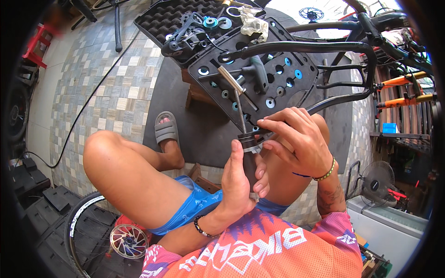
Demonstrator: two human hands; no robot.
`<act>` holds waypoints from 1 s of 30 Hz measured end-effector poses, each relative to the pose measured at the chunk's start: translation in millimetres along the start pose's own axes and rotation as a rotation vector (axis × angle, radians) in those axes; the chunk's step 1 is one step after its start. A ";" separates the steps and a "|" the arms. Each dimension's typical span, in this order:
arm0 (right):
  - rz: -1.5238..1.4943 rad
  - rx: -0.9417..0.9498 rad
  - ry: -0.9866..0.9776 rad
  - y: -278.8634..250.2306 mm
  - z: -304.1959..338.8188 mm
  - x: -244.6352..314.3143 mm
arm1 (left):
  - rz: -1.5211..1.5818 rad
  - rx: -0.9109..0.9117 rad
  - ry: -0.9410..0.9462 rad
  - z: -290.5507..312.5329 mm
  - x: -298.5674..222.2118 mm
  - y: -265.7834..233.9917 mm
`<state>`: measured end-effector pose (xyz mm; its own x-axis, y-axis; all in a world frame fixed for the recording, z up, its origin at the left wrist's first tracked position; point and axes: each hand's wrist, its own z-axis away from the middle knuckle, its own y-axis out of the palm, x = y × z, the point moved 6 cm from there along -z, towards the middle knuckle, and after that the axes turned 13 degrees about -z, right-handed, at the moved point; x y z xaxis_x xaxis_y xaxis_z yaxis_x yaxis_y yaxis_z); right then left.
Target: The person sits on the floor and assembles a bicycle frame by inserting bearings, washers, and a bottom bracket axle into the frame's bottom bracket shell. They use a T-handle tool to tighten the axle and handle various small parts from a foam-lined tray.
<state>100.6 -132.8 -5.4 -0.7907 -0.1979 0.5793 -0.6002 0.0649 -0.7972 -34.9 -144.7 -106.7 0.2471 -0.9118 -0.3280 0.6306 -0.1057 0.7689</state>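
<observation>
My left hand (241, 178) is wrapped round a dark, grip-like cylinder (249, 167) with a grey collar near its top and a grey end below. A thin metal rod (240, 111) slants up from the cylinder's top end. My right hand (301, 143) is at that top end, with thumb and forefinger closing on a small black part that I cannot make out. Just beyond my hands lies an opened tool case (296, 95) with round blue, black and silver pieces set in its foam. Across it rest a dark T-handle tool (258, 76) and a silver sleeve on a rod (232, 79).
A black bicycle frame (324, 47) reaches over the case from the right. The case's other half holds a black bike part (185, 44) and a crumpled plastic bag (254, 25). A wheel with a brake disc (130, 241) lies lower left. A fan (378, 183) stands at right.
</observation>
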 end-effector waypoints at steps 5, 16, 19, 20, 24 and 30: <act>-0.045 0.006 0.037 2.6 3.3 -3.5 | 0.079 0.072 -0.026 -8.8 9.8 -5.4; -0.004 -0.056 0.023 8.2 6.1 -10.6 | 0.004 0.043 0.036 -14.0 7.2 -6.6; -0.008 -0.056 0.026 8.6 6.7 -12.3 | -0.036 0.001 0.034 -13.3 3.7 -6.2; -0.014 -0.060 0.034 8.1 6.4 -12.6 | -0.049 -0.010 0.031 -13.2 1.9 -6.9; -0.023 -0.066 0.049 6.5 2.9 -10.9 | -0.070 -0.021 0.012 -11.5 -6.4 -8.0; -0.011 -0.095 0.046 6.6 4.0 -11.5 | -0.015 0.033 0.005 -13.4 -1.9 -5.5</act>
<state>106.2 -133.9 -18.0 -0.7871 -0.1544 0.5972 -0.6163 0.1559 -0.7720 -29.0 -137.1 -117.7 0.2414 -0.9080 -0.3426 0.6095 -0.1329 0.7816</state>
